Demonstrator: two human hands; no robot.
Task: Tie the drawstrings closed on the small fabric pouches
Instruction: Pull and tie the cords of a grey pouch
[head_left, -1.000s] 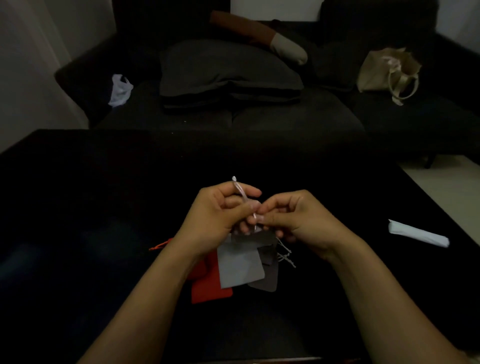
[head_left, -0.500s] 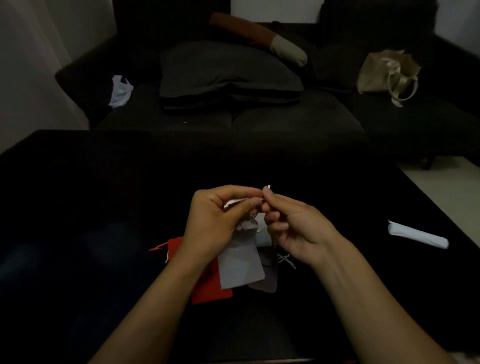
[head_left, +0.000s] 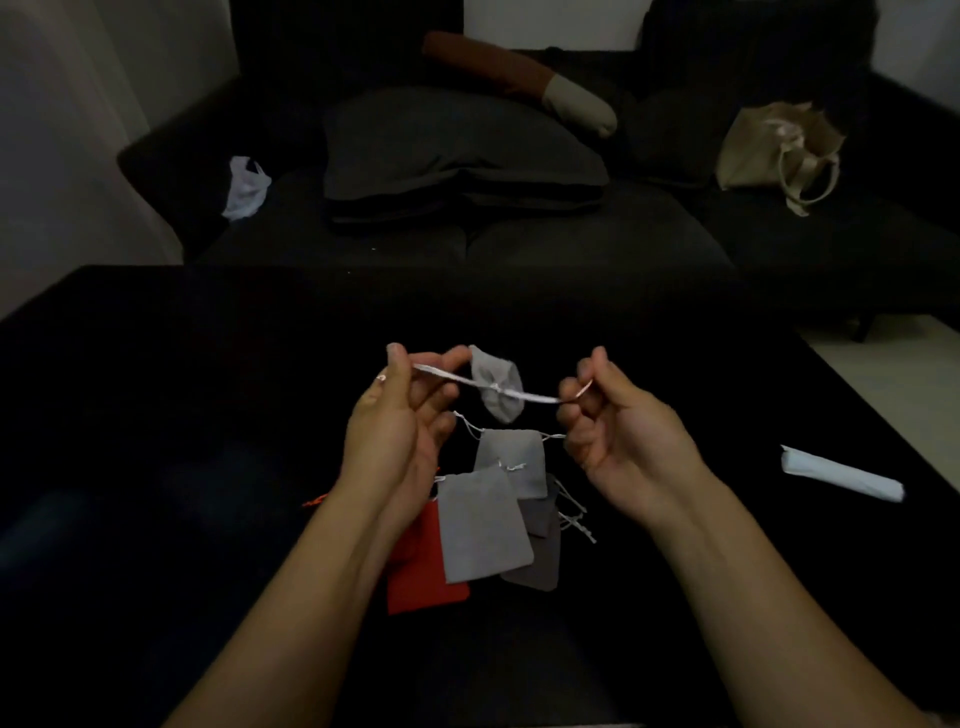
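Observation:
A small light grey pouch (head_left: 497, 383) hangs in the air between my hands, its mouth gathered, with a knot in its white drawstring (head_left: 537, 397). My left hand (head_left: 402, 415) pinches one end of the string and my right hand (head_left: 610, 426) pinches the other end; the string is stretched straight between them. Below on the black table (head_left: 156, 467) lie a grey pouch (head_left: 483, 525), another grey pouch (head_left: 511, 457) behind it, a darker grey pouch (head_left: 540, 561) and a red pouch (head_left: 423, 571), partly overlapping.
A white rolled packet (head_left: 841, 474) lies on the table at the right. Beyond the table stands a dark sofa (head_left: 519, 239) with a grey cushion (head_left: 457, 140), a beige tote bag (head_left: 779, 150) and a white plastic bag (head_left: 247, 187).
My hands were close together working the string over the pouch. They have moved apart, pulling the drawstring ends sideways, and the pouch now hangs gathered between them.

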